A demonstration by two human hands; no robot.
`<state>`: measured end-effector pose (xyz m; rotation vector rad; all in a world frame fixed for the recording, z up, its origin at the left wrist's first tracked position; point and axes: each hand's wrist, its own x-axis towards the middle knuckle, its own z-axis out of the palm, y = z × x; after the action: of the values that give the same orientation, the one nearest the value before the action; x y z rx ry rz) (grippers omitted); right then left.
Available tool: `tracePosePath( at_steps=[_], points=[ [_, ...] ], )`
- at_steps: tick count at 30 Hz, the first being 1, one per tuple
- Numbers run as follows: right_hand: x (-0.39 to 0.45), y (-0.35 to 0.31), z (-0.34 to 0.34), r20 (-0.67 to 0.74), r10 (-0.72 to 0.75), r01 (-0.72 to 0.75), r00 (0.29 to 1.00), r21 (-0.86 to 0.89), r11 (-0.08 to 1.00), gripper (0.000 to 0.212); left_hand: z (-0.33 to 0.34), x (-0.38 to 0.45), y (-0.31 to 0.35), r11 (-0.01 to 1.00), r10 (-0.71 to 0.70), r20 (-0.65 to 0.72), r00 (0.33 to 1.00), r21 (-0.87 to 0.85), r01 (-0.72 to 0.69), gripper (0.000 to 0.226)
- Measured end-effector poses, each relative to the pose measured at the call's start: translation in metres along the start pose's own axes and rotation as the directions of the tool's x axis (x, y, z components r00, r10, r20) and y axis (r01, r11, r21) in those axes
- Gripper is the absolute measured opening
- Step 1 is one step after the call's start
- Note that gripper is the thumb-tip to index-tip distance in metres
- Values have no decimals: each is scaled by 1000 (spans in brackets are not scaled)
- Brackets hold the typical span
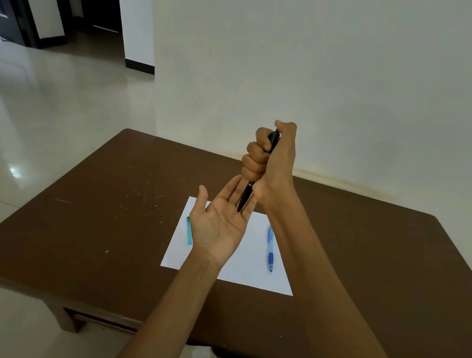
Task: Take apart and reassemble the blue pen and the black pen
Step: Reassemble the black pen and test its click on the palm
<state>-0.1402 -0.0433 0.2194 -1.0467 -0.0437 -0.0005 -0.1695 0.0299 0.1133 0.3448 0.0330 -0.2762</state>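
My right hand (271, 159) is raised above the table, fist closed around the black pen (247, 195), which points tip down with my thumb over its top end. Just below it, my left hand (219, 222) is held palm up with fingers spread, and the pen's tip touches or hovers just over the palm. The blue pen (270, 248) lies on the right part of a white sheet of paper (249, 268), tip toward me. A short teal piece (189, 230) lies on the sheet's left side, partly hidden by my left hand.
The sheet rests on a low brown wooden table (97, 234) pushed against a pale wall. Glossy tiled floor lies to the left, with dark doorways at the far left. My patterned lap shows at the table's near edge.
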Motion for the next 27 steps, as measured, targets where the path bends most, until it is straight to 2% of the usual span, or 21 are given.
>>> tracePosePath(
  at_steps=[11, 27],
  points=[
    [3, 5, -9, -64, 83, -81, 994, 43, 996, 47, 0, -2, 1, 999, 2, 26, 1000, 50, -4, 69],
    [7, 8, -14, -77, 102, -97, 992, 65, 993, 44, -2, -1, 2, 999, -7, 44, 999, 54, 4, 70]
  ],
)
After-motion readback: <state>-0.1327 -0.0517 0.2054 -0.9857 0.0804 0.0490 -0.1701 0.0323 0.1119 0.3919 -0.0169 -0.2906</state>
